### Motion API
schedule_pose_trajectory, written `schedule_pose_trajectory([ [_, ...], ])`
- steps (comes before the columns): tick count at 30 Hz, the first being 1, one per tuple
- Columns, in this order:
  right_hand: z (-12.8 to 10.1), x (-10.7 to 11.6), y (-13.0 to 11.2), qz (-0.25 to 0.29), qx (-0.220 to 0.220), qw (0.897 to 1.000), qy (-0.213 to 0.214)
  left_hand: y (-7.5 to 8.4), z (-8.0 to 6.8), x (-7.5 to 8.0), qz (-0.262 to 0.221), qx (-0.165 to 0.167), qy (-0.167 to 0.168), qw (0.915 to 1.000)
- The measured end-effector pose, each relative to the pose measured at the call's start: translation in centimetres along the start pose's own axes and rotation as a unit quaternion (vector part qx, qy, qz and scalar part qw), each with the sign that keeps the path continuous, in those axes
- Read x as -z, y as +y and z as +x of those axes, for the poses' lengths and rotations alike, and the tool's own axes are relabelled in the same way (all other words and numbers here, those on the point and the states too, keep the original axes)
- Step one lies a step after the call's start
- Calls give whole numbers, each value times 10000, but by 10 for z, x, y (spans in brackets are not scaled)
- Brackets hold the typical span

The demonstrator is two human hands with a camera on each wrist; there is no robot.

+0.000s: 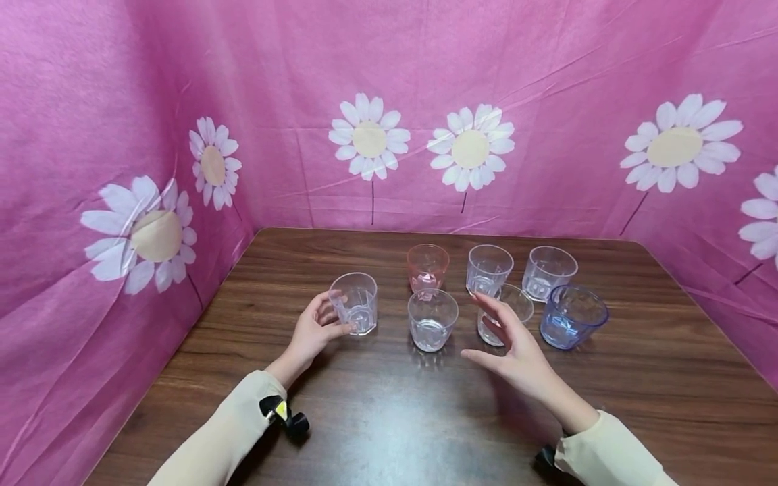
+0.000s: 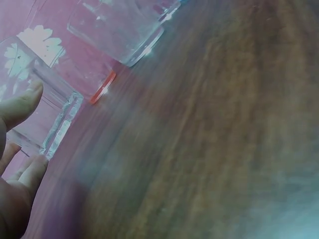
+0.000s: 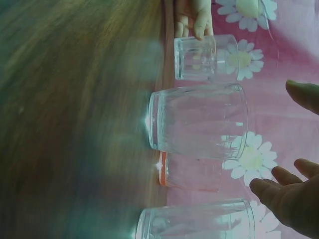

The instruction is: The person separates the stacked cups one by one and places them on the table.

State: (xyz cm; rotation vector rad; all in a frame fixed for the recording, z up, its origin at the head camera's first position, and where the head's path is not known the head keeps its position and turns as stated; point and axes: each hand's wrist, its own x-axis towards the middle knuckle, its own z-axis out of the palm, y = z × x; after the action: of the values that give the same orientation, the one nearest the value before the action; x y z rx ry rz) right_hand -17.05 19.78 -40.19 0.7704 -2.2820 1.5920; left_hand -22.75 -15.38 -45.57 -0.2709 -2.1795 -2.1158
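The left hand (image 1: 313, 332) grasps the leftmost clear cup (image 1: 354, 303), thumb and fingers curled round its wall; the cup stands upright on the wooden surface (image 1: 389, 418), apart from the other cups. The left wrist view confirms fingers (image 2: 20, 107) against the ribbed side of this cup (image 2: 42, 124). The right hand (image 1: 516, 351) hovers released, fingers spread, holding nothing, just in front of a clear cup (image 1: 507, 312) in the front row. Between the two hands stands another clear cup (image 1: 432, 319). Behind it stands a pink cup (image 1: 428, 267), followed to the right by two further clear cups (image 1: 489, 268) (image 1: 548, 272). A blue cup (image 1: 572, 316) stands at the right end. A pink daisy-print cloth (image 1: 389, 101) encloses the surface.
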Motion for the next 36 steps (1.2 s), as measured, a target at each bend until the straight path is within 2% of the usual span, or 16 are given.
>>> schedule_pose_trajectory([
  [5, -7, 4, -3, -582, 236, 9980, -121, 1, -6, 0, -66, 83, -154, 9998],
  [11, -18, 8, -6, -1450, 639, 9871, -222, 0, -9, 0, -82, 77, -240, 9996],
  [16, -25, 9, -7, -1766, 802, 9799, -473, -1, -10, 2, -113, 114, -299, 9994],
  [26, -32, 8, -8, -1980, 799, 9735, -816, -7, -12, 4, -140, 173, -388, 9990],
  [33, -35, 8, -7, -2435, 1101, 9594, -903, -7, -13, 2, -235, 117, -656, 9975],
  [36, -37, 9, -7, -2723, 1174, 9505, -925, -3, -16, 3, 185, -57, -740, 9971],
])
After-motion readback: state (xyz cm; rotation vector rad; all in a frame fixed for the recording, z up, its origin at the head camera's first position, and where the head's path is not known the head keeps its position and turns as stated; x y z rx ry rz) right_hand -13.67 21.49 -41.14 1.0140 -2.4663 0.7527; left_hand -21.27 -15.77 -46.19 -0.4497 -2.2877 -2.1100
